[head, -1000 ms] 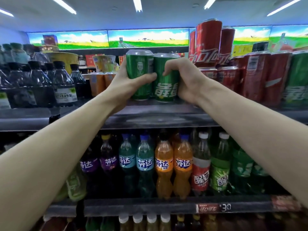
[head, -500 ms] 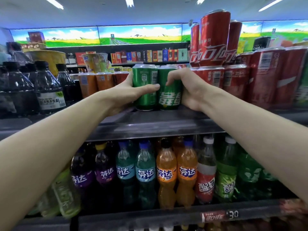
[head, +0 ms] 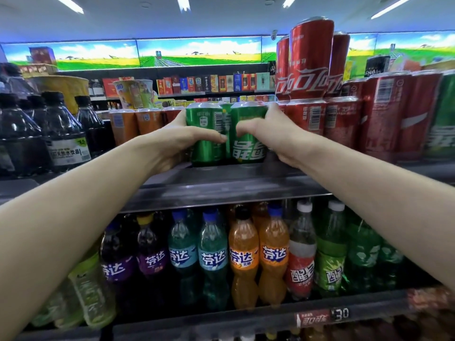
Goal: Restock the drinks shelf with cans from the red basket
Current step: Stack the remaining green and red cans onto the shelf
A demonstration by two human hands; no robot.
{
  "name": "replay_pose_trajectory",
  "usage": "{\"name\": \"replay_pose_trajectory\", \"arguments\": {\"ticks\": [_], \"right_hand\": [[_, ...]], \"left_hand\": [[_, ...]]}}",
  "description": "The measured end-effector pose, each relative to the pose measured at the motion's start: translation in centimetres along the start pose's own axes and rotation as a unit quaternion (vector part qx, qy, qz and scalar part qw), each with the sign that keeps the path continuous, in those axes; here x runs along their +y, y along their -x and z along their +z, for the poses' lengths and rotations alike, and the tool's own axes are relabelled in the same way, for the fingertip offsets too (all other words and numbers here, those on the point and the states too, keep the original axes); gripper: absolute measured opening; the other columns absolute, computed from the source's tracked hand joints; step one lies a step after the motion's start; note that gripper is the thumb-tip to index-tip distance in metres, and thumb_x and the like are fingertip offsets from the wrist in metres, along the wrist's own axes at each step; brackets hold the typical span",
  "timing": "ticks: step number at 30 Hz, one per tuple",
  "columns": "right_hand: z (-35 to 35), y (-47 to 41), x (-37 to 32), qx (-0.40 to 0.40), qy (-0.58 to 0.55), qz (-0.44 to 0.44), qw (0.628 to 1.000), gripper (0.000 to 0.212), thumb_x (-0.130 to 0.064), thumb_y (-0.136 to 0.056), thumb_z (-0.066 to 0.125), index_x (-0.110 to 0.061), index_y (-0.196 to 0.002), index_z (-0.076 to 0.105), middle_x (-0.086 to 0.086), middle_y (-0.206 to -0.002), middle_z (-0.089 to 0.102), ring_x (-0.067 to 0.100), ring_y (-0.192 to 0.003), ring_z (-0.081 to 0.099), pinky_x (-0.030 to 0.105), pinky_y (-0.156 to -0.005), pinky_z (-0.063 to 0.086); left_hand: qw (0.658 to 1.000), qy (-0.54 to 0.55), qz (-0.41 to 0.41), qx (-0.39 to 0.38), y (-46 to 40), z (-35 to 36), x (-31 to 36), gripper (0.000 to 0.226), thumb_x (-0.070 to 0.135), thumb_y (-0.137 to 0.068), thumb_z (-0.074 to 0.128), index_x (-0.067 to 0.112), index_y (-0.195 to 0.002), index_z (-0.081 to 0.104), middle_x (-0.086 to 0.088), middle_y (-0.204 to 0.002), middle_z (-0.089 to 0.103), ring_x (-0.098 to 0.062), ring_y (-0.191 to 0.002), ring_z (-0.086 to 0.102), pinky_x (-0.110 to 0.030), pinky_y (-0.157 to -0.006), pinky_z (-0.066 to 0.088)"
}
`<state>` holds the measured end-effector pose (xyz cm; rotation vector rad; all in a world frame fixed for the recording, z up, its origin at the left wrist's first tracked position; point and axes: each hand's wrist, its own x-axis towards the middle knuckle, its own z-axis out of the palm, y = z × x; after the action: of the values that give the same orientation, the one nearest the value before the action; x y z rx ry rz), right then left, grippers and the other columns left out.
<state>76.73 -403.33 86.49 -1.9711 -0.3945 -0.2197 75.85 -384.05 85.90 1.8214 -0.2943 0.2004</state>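
Note:
Two green cans stand side by side on the top drinks shelf [head: 221, 185]. My left hand [head: 179, 141] grips the left green can [head: 204, 134], with its thumb across the front. My right hand [head: 273, 134] grips the right green can [head: 248, 146], which shows white lettering. A third green can [head: 226, 114] shows between and behind them. Both cans rest upright on the shelf surface. The red basket is out of view.
Red cola cans [head: 342, 121] fill the shelf to the right, with more stacked on top [head: 310, 60]. Orange cans [head: 138, 124] and dark bottles [head: 64, 134] stand to the left. The shelf below holds coloured soda bottles [head: 243, 259].
Both hands have lowered the two green cans from above the shelf and pushed them further back, so they now stand on it. The camera has moved closer.

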Motion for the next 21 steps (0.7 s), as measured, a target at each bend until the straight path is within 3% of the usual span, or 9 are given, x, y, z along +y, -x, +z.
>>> {"name": "replay_pose_trajectory", "arguments": {"ticks": [2,5,7,10,12,13,16,18,21], "right_hand": [[0.3,0.9,0.3,0.058,0.155,-0.074,0.984,0.094,-0.029,-0.086,0.075,-0.011,-0.155,0.015,0.013,-0.131,0.052,0.026,-0.105,0.060,0.030,-0.077,0.050],[0.8,2.9,0.2,0.154,0.388,-0.184,0.890,0.087,-0.035,-0.092,0.072,-0.004,-0.153,0.019,0.019,-0.147,0.033,0.033,-0.126,0.046,0.033,-0.095,0.045],[1.1,3.4,0.0,0.187,0.468,-0.211,0.838,0.083,-0.036,-0.091,0.074,-0.006,-0.149,0.024,0.020,-0.146,0.028,0.032,-0.117,0.049,0.036,-0.091,0.048],[1.4,3.2,-0.4,0.175,0.437,-0.211,0.856,0.068,-0.018,-0.091,0.075,-0.008,-0.142,0.030,0.020,-0.141,0.032,0.030,-0.079,0.058,0.037,-0.066,0.045],[1.5,2.6,-0.2,0.161,0.444,-0.201,0.858,0.057,-0.004,-0.092,0.068,-0.006,-0.139,0.036,0.021,-0.137,0.041,0.036,-0.084,0.062,0.039,-0.066,0.042],[1.5,2.3,-0.1,0.148,0.451,-0.190,0.860,0.048,0.001,-0.091,0.064,-0.005,-0.134,0.042,0.021,-0.133,0.046,0.038,-0.088,0.062,0.038,-0.067,0.040],[1.1,1.7,0.0,0.100,0.449,-0.136,0.878,0.018,0.008,-0.088,0.055,-0.006,-0.097,0.047,0.016,-0.104,0.049,0.031,-0.081,0.052,0.036,-0.066,0.038],[0.9,1.2,-0.3,0.051,0.432,-0.088,0.896,0.020,0.005,-0.088,0.053,-0.010,-0.079,0.043,0.010,-0.090,0.047,0.027,-0.077,0.049,0.032,-0.059,0.038],[0.8,0.3,-0.5,-0.001,0.411,-0.043,0.911,0.020,0.000,-0.092,0.051,-0.011,-0.076,0.044,0.007,-0.084,0.047,0.021,-0.071,0.046,0.028,-0.053,0.038]], "left_hand": [[1.000,0.011,-0.008,0.005,0.1,0.1,0.1,0.071,0.000,-0.077,0.085,0.020,-0.136,0.051,-0.007,-0.113,0.078,-0.023,-0.099,0.078,-0.039,-0.083,0.064],[1.000,-0.006,-0.015,0.007,0.3,0.2,0.2,0.067,0.004,-0.078,0.086,0.023,-0.132,0.052,-0.005,-0.111,0.079,-0.023,-0.101,0.077,-0.039,-0.086,0.063],[1.000,-0.010,-0.028,0.005,0.7,0.0,0.4,0.055,0.007,-0.079,0.086,0.031,-0.115,0.052,-0.001,-0.106,0.077,-0.016,-0.096,0.077,-0.029,-0.078,0.061],[0.999,-0.012,-0.043,-0.012,1.3,-0.3,0.6,0.054,0.012,-0.081,0.085,0.033,-0.109,0.044,0.003,-0.110,0.069,-0.005,-0.094,0.071,-0.023,-0.078,0.055],[0.999,-0.013,-0.037,-0.014,1.5,-0.4,0.6,0.046,0.009,-0.087,0.079,0.033,-0.104,0.044,0.004,-0.102,0.066,0.008,-0.075,0.070,-0.014,-0.064,0.055],[0.999,-0.010,-0.035,-0.013,1.5,-0.5,0.6,0.045,0.006,-0.088,0.077,0.034,-0.101,0.044,0.002,-0.104,0.069,0.007,-0.072,0.072,-0.013,-0.060,0.055],[0.999,-0.009,-0.032,-0.003,1.6,-0.3,0.6,0.054,0.004,-0.084,0.081,0.030,-0.121,0.050,-0.005,-0.120,0.074,-0.012,-0.098,0.077,-0.026,-0.076,0.062],[1.000,-0.006,-0.026,0.000,1.3,-0.2,0.6,0.058,0.004,-0.083,0.082,0.027,-0.127,0.051,-0.003,-0.116,0.076,-0.017,-0.102,0.077,-0.031,-0.082,0.062],[1.000,-0.019,-0.014,-0.018,1.1,-0.3,0.5,0.054,0.007,-0.083,0.083,0.028,-0.125,0.054,0.001,-0.112,0.078,-0.017,-0.104,0.076,-0.031,-0.086,0.060]]}}
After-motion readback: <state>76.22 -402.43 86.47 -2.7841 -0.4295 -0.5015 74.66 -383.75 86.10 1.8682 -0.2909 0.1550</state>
